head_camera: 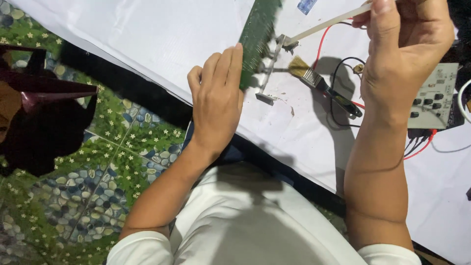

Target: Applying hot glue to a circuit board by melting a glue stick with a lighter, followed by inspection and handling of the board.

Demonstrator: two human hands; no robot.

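a green circuit board (pixel 256 39) stands on edge over a white sheet (pixel 147 34) spread on the work surface, tilted so we see its soldered face edge-on. our left hand (pixel 216 103) steadies it from below: the fingers lie close together and straight against the board's lower edge, thumb tucked behind, a flat clamp and not a fist. at the top right, our right hand (pixel 405 44) is closed in a pinch around a pale stick-like handle (pixel 328 22) that slants down to a small metal head (pixel 287 43) just beside the board (we cannot tell what kind of tool it is). a thin metal bracket (pixel 269 73) hangs from the board toward the sheet.

near the bracket lies a small paintbrush (pixel 314 78) with tan bristles and a dark handle, among red and black wires (pixel 338 73). farther right sits a pale control panel board (pixel 434 95) with dark buttons. off the sheet, to the left, a floor covering (pixel 113 142) printed with pebbles and flowers shows, and a dark maroon object (pixel 44 93) sits at the left edge.

as we judge it, the board is held only along one edge, so pressure from the tool could make it twist or slip. the loose wires lie close enough to snag the handle or the wrist.
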